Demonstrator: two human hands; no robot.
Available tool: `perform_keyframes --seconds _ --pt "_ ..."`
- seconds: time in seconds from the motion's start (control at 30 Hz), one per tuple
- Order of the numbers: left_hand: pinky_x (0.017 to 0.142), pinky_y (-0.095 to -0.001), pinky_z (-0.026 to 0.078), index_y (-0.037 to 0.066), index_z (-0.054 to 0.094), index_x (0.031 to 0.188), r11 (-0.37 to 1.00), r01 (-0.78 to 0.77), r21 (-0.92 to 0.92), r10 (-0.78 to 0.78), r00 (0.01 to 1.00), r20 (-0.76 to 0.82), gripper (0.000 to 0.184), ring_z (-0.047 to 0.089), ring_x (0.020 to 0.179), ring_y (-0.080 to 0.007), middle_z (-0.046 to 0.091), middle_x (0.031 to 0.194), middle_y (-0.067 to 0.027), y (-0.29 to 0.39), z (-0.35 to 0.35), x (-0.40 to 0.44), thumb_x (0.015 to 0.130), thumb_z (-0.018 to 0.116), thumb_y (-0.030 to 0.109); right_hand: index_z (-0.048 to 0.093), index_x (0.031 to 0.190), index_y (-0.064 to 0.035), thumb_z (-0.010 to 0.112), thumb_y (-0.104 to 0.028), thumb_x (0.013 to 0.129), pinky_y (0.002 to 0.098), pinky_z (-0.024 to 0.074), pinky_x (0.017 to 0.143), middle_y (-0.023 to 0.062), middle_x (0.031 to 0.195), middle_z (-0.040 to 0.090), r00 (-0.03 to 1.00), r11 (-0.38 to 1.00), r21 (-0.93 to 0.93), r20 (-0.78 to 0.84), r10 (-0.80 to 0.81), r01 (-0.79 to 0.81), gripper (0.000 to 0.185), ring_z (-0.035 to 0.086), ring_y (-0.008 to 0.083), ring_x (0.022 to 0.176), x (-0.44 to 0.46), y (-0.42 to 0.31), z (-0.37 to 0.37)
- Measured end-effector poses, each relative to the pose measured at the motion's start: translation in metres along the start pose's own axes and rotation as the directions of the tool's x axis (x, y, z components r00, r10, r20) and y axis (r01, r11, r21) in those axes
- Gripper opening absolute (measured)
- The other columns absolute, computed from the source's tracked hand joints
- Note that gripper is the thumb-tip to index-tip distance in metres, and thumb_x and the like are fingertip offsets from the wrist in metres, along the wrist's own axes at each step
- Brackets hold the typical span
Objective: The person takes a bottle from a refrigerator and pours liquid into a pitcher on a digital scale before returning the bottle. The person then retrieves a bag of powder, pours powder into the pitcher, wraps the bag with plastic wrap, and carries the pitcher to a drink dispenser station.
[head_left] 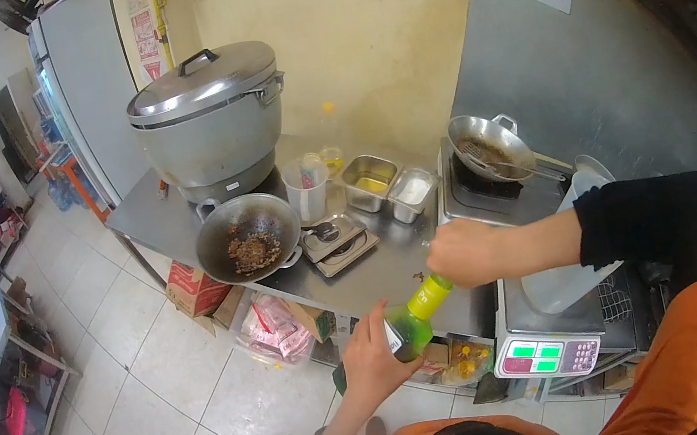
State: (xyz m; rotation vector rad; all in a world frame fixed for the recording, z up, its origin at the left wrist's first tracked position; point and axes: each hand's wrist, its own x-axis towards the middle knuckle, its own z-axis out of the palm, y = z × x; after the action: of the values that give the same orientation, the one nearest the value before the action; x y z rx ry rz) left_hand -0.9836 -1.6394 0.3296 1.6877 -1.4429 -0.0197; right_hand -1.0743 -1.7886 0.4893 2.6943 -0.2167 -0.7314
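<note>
This is a kitchen where people cook; a big round grey metal rice cooker (208, 121) sits at the upper left; a dark metal wok with brown bits (248, 237) is near the middle; a smaller silver metal wok (492, 147) sits on a black-topped stove (483, 196) at the right.

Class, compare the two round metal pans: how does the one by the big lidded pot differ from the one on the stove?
The pan by the lidded pot is dark grey inside, while the stove pan looks lighter and silvery.
The first holds a heap of brown, crumbly food; the second has a long-handled utensil in it and no such heap.
Both are open, with loop handles.
</note>
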Motion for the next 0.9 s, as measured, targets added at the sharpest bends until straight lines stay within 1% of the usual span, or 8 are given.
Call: perform_keyframes --seconds 0.3,0.43,0.47,0.5,0.53,0.63,0.8,0.9 --pt "0.08 -0.0377 0.046 0.003 0.039 0.121 0.914 0.124 -0.385 0.01 0.945 0.327 0.084 0.058 0.093 -0.0353 0.057 0.102 -0.0198 0.002 -0.021 0.04 0.049 0.077 0.022 0.061 0.069 -0.0038 0.061 -0.008 0.065 0.035 0.0508 0.048 0.0092 0.061 0.063 0.901 0.947 -0.291 -0.363 -0.237 0.132 0.006 0.064 0.0268 0.056 -0.012 0.02 -0.023" --pt "0.073 -0.0375 0.048 0.004 0.041 0.118 0.939 0.014 -0.344 0.045 0.986 0.162 0.082 0.059 0.087 -0.0336 0.056 0.097 -0.0164 0.021 0.004 0.032 0.05 0.082 0.025 0.063 0.071 -0.0026 0.065 -0.008 0.061 0.0341 0.0509 0.049 0.0119 0.063 0.063 0.934 0.982 -0.164 -0.325 -0.146 0.096 0.011 0.063 0.0279 0.055 -0.03 0.016 -0.027" --pt "0.072 -0.0377 0.048 0.004 0.041 0.117 0.979 0.012 -0.203 0.005 0.997 0.083 0.081 0.059 0.085 -0.0332 0.055 0.097 -0.0151 0.027 0.016 0.023 0.05 0.082 0.024 0.064 0.071 -0.0025 0.065 -0.008 0.06 0.0343 0.0513 0.051 0.0139 0.064 0.063 0.989 0.987 0.1 0.093 0.114 -0.123 0.012 0.064 0.0285 0.058 -0.032 0.016 -0.028" --pt "0.07 -0.0381 0.048 0.005 0.042 0.116 0.99 -0.052 -0.13 0.053 0.999 0.007 0.081 0.058 0.084 -0.0329 0.054 0.096 -0.0129 0.029 0.026 0.018 0.049 0.083 0.024 0.066 0.07 -0.0023 0.066 -0.009 0.06 0.0345 0.0517 0.054 0.0158 0.065 0.062 0.809 0.878 0.237 0.537 0.238 -0.416 0.012 0.064 0.029 0.061 -0.033 0.016 -0.028" --pt "0.07 -0.0381 0.048 0.005 0.042 0.116 0.99 -0.051 -0.132 0.052 0.999 0.009 0.081 0.058 0.084 -0.0329 0.054 0.096 -0.0129 0.027 0.03 0.015 0.049 0.083 0.024 0.066 0.07 -0.0023 0.066 -0.009 0.06 0.0345 0.0517 0.054 0.0158 0.065 0.062 0.808 0.877 0.238 0.539 0.237 -0.416 0.012 0.064 0.029 0.061 -0.034 0.017 -0.018" --pt "0.072 -0.0383 0.048 0.005 0.043 0.117 0.983 -0.014 -0.183 0.016 1.0 0.011 0.08 0.057 0.085 -0.0329 0.053 0.095 -0.0137 0.022 0.03 0.018 0.048 0.082 0.022 0.067 0.071 -0.0039 0.067 -0.012 0.062 0.037 0.0526 0.061 0.0137 0.068 0.064 0.985 0.976 0.165 0.119 0.127 -0.145 0.011 0.065 0.0278 0.073 -0.042 0.009 0.0" --pt "0.084 -0.0388 0.045 0.004 0.04 0.125 0.844 -0.099 -0.528 0.107 0.994 -0.016 0.089 0.056 0.098 -0.0316 0.053 0.108 -0.0171 -0.005 0.042 0.026 0.048 0.081 0.021 0.066 0.066 -0.0065 0.065 -0.01 0.064 0.0351 0.0523 0.059 0.0115 0.065 0.064 0.991 1.0 -0.006 -0.133 -0.03 0.029 0.004 0.065 0.0261 0.069 -0.042 -0.01 -0.024" --pt "0.087 -0.0368 0.044 0.004 0.039 0.127 0.857 -0.074 -0.511 0.105 0.994 0.032 0.09 0.055 0.104 -0.0296 0.052 0.115 -0.0178 0.0 0.052 0.031 0.048 0.079 0.021 0.064 0.062 -0.0056 0.063 -0.009 0.063 0.0347 0.0517 0.055 0.0105 0.061 0.062 0.973 0.994 -0.09 -0.216 -0.081 0.063 0.004 0.065 0.026 0.064 -0.038 -0.004 -0.016"
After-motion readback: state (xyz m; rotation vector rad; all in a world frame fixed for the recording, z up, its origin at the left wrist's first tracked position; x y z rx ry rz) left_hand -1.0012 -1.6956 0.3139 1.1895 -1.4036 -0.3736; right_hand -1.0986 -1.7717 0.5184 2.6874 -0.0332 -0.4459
